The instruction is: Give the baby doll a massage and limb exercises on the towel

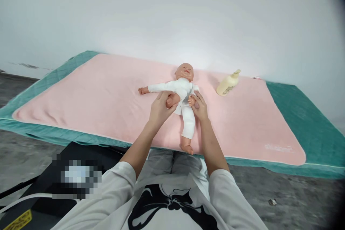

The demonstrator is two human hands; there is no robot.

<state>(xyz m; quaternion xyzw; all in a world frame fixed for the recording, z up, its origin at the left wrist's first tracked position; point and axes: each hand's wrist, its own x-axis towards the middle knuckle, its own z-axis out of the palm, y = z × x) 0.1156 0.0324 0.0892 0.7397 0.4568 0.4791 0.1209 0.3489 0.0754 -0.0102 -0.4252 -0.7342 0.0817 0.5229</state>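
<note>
Baby doll on bedding, head view. Bald baby doll [185,87] (tan plastic head, hands & feet; white cloth body) lies face-up, approx. ctr. of smooth pink fabric sheet [107,93], which overlies teal quilted pad [302,115]. Head points to 12 o'clock; one arm extends to 9, one straight leg to 6, its foot nr. the sheet's front edge. L hand [161,108]: fingers narrow, holding doll's bent leg nr. the foot. R hand [199,106]: fingers curled, holding doll's other arm nr. its small fist. Pale-yellow plastic pump bottle [227,84], w/ dark lettering, is on the sheet at doll's 2 o'clock, apart from both hands. White cable [35,196] crosses black object at 7 o'clock; part blurred.
</note>
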